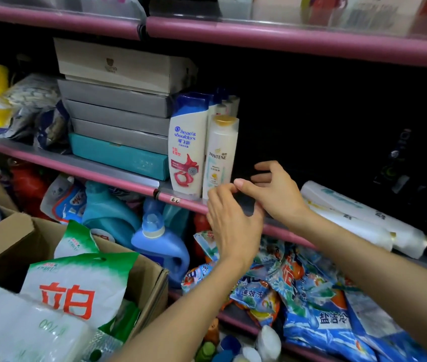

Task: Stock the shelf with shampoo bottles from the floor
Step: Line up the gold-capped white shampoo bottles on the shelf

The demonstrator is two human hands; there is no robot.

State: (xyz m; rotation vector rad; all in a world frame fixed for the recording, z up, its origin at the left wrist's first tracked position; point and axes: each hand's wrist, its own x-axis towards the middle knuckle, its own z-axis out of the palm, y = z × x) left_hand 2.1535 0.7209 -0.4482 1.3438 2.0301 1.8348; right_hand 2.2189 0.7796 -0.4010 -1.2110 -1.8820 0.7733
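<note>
Where the pink front edge of the middle shelf runs across the view, both hands meet just above it, right beside the standing bottles. The left hand is raised with its back to the camera, fingers loosely bent toward the right hand, whose thumb and fingers curve around a dark shape between the two palms; motion blur and shadow make it hard to say whether either hand actually grips it, so I cannot tell.

Two shampoo bottles stand upright at the shelf's front edge: a white Head & Shoulders bottle with a blue cap, and touching its right side a white Pantene bottle with a gold cap, its base just beside the left fingertips. More bottles line up behind them. Left of these, against the first bottle, is a stack of flat boxes, grey over teal.

To the right of the Pantene bottle the shelf is dark and open back to its rear, up to white rolls lying near the right end.

Below, the lower shelf holds blue detergent jugs and bright sachets; an open cardboard carton of green-and-white bags sits at lower left.
</note>
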